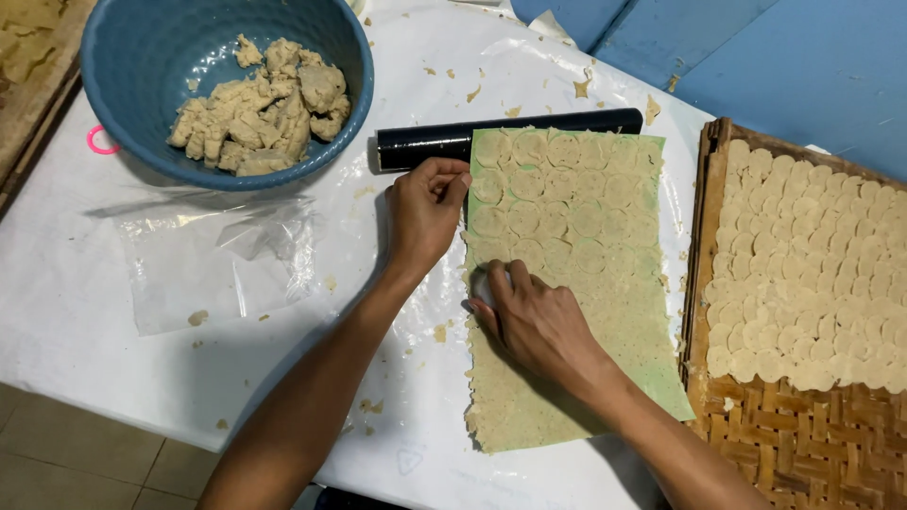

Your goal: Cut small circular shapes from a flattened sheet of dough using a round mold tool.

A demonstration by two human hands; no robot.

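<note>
Dough sheet (576, 274) hemmed in above by black rolling pin (501, 137), on the right by woven tray (803, 434) edge — open white table cover (76, 312) left below blue bowl (227, 85), crossed only by clear plastic bag (213, 260), passage across sheet blocked by both forearms.
</note>
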